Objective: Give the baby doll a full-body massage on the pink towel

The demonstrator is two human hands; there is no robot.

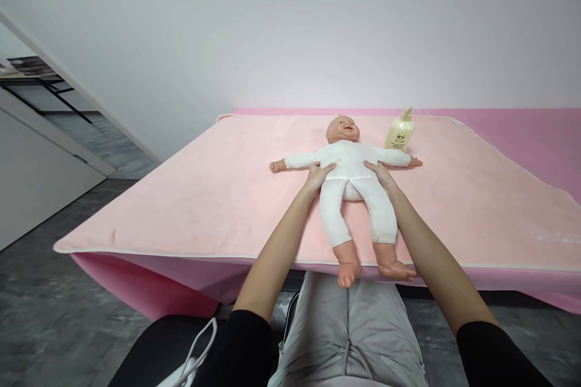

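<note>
A baby doll (pixel 348 160) with a white cloth body lies on its back on a pink blanket, head toward the wall, arms spread, feet at the table's front edge. My left hand (pixel 319 175) grips the doll's waist on the left side, thumb on top of the belly. On the opposite side my right hand (pixel 382 174) holds the waist in the same way, its thumb resting on the white cloth. The other fingers of both hands are mostly hidden beside and under the body. A pale yellow pump bottle (pixel 399 133) stands just behind the doll's arm on the right.
The pink blanket (pixel 204 193) covers the table over a darker pink cloth (pixel 535 139). A white wall (pixel 290 48) rises behind the table. At the lower left are a black chair seat (pixel 149 351) and a white cable (pixel 197 347).
</note>
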